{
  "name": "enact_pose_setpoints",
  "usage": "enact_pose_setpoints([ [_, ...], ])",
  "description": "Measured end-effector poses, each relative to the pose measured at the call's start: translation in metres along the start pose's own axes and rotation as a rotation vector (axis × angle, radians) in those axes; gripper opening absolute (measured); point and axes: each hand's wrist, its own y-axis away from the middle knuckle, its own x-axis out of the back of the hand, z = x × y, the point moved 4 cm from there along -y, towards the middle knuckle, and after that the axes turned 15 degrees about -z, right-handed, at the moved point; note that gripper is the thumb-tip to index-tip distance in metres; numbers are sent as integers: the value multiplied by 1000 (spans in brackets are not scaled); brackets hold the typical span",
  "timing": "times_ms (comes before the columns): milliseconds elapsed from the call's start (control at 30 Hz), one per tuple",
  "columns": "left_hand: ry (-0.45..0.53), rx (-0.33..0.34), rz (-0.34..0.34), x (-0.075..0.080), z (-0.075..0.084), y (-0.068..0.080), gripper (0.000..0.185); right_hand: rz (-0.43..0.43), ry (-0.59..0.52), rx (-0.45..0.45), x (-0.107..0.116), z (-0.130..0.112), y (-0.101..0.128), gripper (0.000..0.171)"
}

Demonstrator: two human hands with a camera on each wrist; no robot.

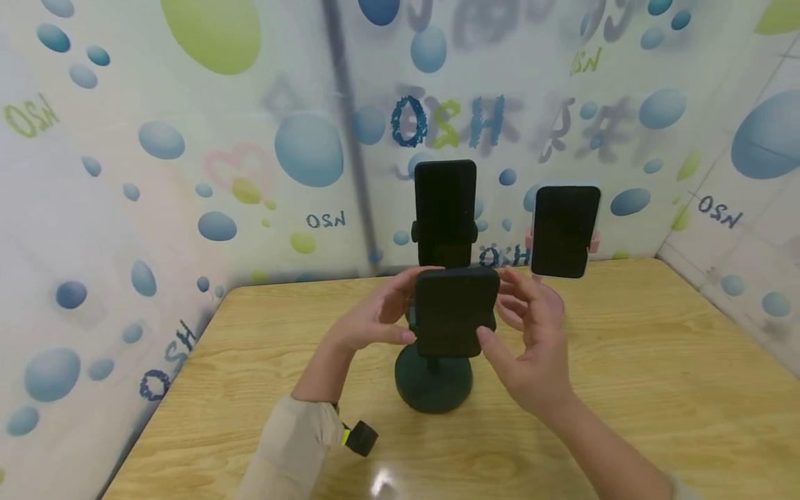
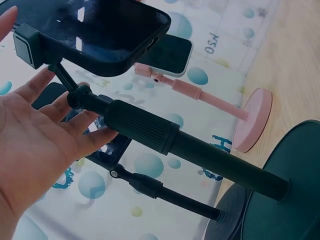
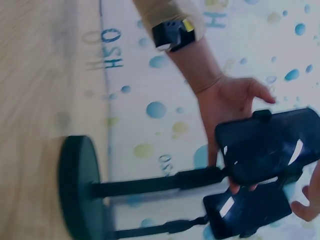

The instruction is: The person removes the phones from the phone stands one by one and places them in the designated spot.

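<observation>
Front phone (image 1: 455, 310), black, sits clamped in dark green stand (image 1: 434, 380), near mid-table, closest to the person. Screen tilted back toward the ceiling. In left wrist view the clamp's side jaw grips the phone edge; ribbed pole runs down to a round base.

L hand (image 1: 370, 318) at phone's left edge, fingers mostly straight; left wrist view shows them spread behind the pole/ball joint, touching it, not wrapped. Palm open.

R hand (image 1: 531, 340) at phone's right edge, thumb on lower right corner, fingers loosely extended behind. Cannot tell if it pinches or just touches. Hands apart, one each side of the phone.

Behind: 2nd black phone (image 1: 445, 205) upright on a dark stand, directly back of the first. To its right, 3rd phone (image 1: 565, 230) w/ pale case on pink stand (image 2: 252, 120), round pink base on the table.

Wooden table (image 1: 656, 361). Beige sleeve (image 1: 289, 444) on L arm, small black-yellow device at the wrist. Walls w/ blue-green bubble print.
</observation>
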Motion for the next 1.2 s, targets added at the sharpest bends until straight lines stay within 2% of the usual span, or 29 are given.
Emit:
enact_pose_setpoints([
  [100,-25,9,-21,1,-1,0,81,18,252,73,-9,-19,-12,56],
  [233,-47,13,-32,4,-2,0,76,34,491,192,-26,-37,-29,55],
  [367,-100,48,-17,6,-2,0,77,46,649,177,-39,-41,-40,54],
  [500,-171,84,-10,7,-2,-3,79,83,704,99,-45,-39,-44,59],
  [600,-196,97,-13,8,-1,-5,71,109,736,56,-48,-37,-46,60],
  [800,-159,93,-31,7,0,-9,56,100,799,0,-50,-35,-48,54],
  [967,-107,76,-35,6,-1,-11,53,99,809,-13,-50,-34,-48,47],
  [1200,-111,75,-27,5,0,-12,53,102,812,-6,-50,-34,-48,44],
])
